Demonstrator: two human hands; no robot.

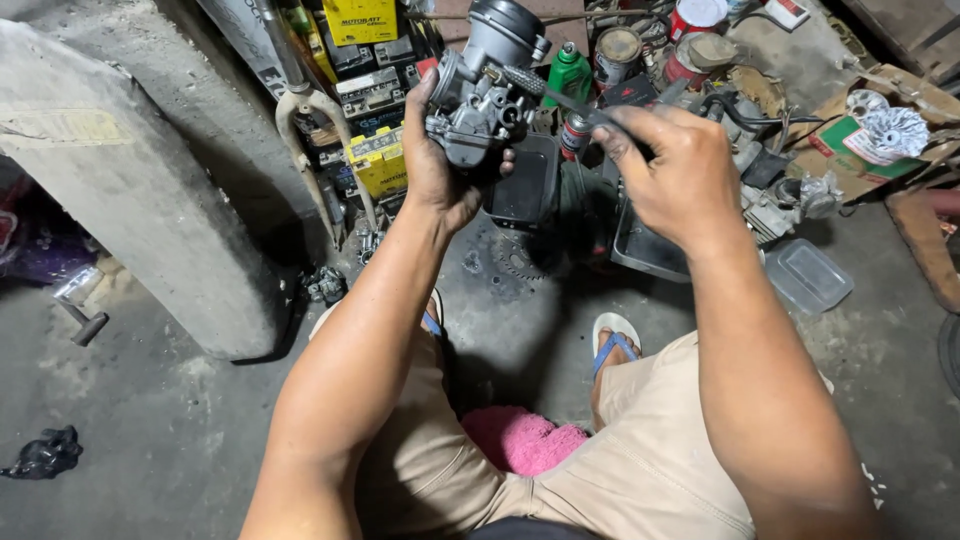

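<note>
Got the carburetor [480,95] up in front of me, well off the floor — my left hand [437,165] is wrapped around its lower body from behind, thumb hooked under the bottom, so the side with the small fittings faces me and catches the light. My right hand [672,170] is closed on the handle of a dark toothbrush [545,92], pinched between thumb and fingers, and the bristle end sits right against the upper side of the carb. Holding it high like this lets me angle the brush into the nooks, I reckon.

Below, on the concrete floor [150,420], there's a black plastic tray [525,185] just under the carb and a grey metal pan [645,250] next to it — can't really tell what's in either. A clear lidded plastic box [808,275] lies near my right side, looks empty. Further back there are red tins [690,40], a green bottle [568,72] and a stack of yellow and black batteries [375,110]. Pink cloth [520,440] between my knees.
</note>
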